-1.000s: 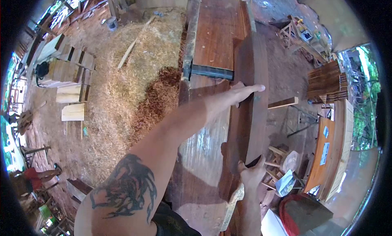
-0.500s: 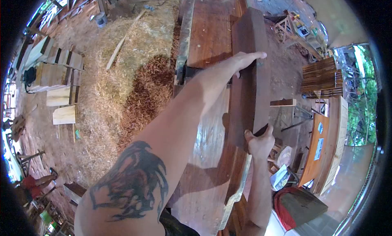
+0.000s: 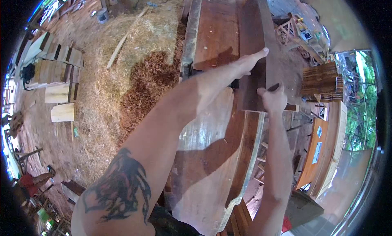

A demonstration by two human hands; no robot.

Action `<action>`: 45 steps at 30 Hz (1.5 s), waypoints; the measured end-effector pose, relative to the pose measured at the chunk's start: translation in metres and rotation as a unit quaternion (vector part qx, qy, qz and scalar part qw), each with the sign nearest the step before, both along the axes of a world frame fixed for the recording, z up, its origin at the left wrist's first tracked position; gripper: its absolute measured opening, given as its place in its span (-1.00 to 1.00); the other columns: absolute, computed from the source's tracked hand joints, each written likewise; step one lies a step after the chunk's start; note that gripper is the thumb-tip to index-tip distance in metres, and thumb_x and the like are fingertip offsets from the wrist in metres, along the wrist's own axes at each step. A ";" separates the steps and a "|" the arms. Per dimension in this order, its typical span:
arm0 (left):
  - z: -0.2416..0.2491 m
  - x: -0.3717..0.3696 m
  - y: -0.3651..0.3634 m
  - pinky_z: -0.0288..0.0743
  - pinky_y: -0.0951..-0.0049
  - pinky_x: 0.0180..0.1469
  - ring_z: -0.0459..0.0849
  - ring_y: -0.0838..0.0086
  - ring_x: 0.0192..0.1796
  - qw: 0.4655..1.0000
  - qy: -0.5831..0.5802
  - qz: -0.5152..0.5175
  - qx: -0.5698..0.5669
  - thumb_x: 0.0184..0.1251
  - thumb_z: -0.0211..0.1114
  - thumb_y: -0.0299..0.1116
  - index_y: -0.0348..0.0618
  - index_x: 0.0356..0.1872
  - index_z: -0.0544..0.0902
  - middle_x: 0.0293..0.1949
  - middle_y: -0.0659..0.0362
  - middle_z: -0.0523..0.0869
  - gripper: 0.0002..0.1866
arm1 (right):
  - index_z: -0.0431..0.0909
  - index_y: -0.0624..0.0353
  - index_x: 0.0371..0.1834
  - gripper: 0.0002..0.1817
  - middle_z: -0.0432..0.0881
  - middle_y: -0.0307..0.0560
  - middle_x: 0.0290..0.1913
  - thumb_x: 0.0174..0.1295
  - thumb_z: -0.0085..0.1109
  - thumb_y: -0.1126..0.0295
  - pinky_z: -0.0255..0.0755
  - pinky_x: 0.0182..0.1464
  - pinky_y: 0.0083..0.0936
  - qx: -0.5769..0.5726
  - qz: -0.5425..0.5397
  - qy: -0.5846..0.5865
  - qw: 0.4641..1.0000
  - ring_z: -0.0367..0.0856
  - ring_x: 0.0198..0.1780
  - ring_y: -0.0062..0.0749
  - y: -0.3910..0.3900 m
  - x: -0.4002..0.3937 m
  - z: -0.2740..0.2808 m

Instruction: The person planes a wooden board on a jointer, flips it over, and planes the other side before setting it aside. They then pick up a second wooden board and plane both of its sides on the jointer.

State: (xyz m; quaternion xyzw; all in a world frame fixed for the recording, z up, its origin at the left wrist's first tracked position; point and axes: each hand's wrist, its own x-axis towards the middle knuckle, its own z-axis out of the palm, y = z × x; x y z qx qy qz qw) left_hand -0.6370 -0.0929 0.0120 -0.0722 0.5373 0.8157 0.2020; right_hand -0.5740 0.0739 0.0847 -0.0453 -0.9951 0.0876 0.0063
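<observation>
A thick dark-brown wooden beam (image 3: 254,28) stands on edge along the right side of a long, smooth bed (image 3: 204,134), which looks like that of a jointer. My left hand (image 3: 253,62) reaches across and grips the beam partway along, thumb stretched over its top edge and the other fingers partly hidden. Nearer to me, my right hand (image 3: 273,99) is closed on the beam's near end, with the thumb on its left face. Along the bed's right side runs a wooden fence or board (image 3: 245,150). Below my left forearm a dark gap crosses the bed.
Wood shavings (image 3: 151,81) are heaped on the ground left of the bed, with a thin strip of wood (image 3: 126,38) across them. Stacked timber blocks (image 3: 57,77) stand at far left. On the right are stacked boards (image 3: 320,79) and an orange-brown panel (image 3: 314,152).
The beam has slid forward along the bed, away from me. My right hand moved forward with its near end. My left hand stays at nearly the same place in view.
</observation>
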 end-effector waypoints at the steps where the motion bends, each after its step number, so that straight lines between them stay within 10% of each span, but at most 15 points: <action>1: 0.001 0.000 0.000 -0.07 -0.20 0.71 0.00 0.05 0.79 1.000 0.003 -0.001 0.008 0.33 0.06 0.69 -0.05 0.78 0.08 0.78 -0.04 0.05 0.24 | 0.53 0.53 0.21 -0.08 0.77 0.54 0.02 -0.10 0.55 -0.02 0.63 0.27 -0.02 -0.010 0.004 -0.016 1.000 0.78 0.13 0.35 -0.003 -0.012 0.000; 10: 0.000 0.005 0.004 0.11 0.03 0.66 0.29 -0.04 0.68 0.998 0.008 0.054 0.032 0.31 0.18 0.64 -0.49 0.55 0.44 0.61 -0.32 0.37 0.24 | 0.62 0.35 0.23 -0.06 0.77 0.37 0.16 -0.12 0.60 -0.16 0.56 0.35 -0.06 0.013 -0.016 -0.018 1.000 0.75 0.25 0.21 -0.026 -0.072 -0.003; 16: 0.013 0.045 -0.004 0.25 0.09 0.61 0.47 0.04 0.58 0.996 0.035 0.053 0.060 0.46 0.04 0.59 -0.28 0.54 0.54 0.51 -0.23 0.55 0.07 | 0.59 0.39 0.26 -0.04 0.75 0.44 0.17 -0.13 0.58 -0.12 0.59 0.34 -0.09 0.002 -0.002 -0.008 1.000 0.75 0.26 0.23 -0.034 -0.101 -0.009; 18: 0.033 0.101 -0.009 0.35 0.06 0.56 0.52 -0.05 0.55 0.990 0.042 0.064 -0.121 0.58 -0.09 0.51 -0.19 0.56 0.52 0.47 -0.23 0.60 -0.03 | 0.59 0.39 0.25 -0.04 0.75 0.43 0.18 -0.14 0.58 -0.12 0.59 0.34 -0.10 0.009 -0.006 -0.009 1.000 0.75 0.27 0.22 -0.034 -0.109 -0.014; 21: -0.003 0.198 0.009 0.48 -0.06 0.44 0.66 -0.12 0.35 0.943 0.177 0.165 -0.228 0.59 0.24 0.05 -0.14 0.36 0.64 0.25 -0.11 0.75 -0.45 | 0.60 0.39 0.25 -0.04 0.76 0.42 0.18 -0.15 0.58 -0.13 0.58 0.35 -0.11 0.012 -0.003 -0.019 1.000 0.74 0.27 0.21 -0.039 -0.106 -0.005; 28: -0.069 0.368 -0.032 0.14 -0.31 0.62 0.23 -0.28 0.63 0.812 0.209 0.141 -0.527 0.40 0.37 -0.25 -0.20 0.33 0.60 0.57 -0.23 0.35 -0.48 | 0.59 0.40 0.28 -0.04 0.76 0.40 0.19 -0.13 0.57 -0.11 0.58 0.35 -0.13 -0.009 0.006 -0.024 1.000 0.74 0.28 0.19 -0.046 -0.115 -0.002; 39: -0.114 0.391 -0.026 -0.14 -0.44 0.69 -0.03 -0.33 0.74 0.772 0.212 0.036 -0.598 0.44 0.23 -0.13 -0.16 0.47 0.50 0.70 -0.30 0.12 -0.38 | 0.61 0.40 0.32 -0.03 0.74 0.39 0.25 -0.10 0.57 -0.11 0.57 0.38 -0.15 0.000 0.014 -0.045 0.999 0.72 0.32 0.17 -0.068 -0.170 -0.002; 45: -0.119 0.391 -0.028 -0.19 -0.44 0.70 -0.08 -0.31 0.75 0.760 0.207 0.030 -0.615 0.46 0.20 -0.10 -0.15 0.48 0.50 0.71 -0.28 0.09 -0.37 | 0.83 0.37 -0.01 -0.22 0.83 0.36 0.07 -0.08 0.55 -0.16 0.67 0.23 -0.13 0.028 0.081 -0.020 0.996 0.84 0.15 0.10 -0.086 -0.156 0.002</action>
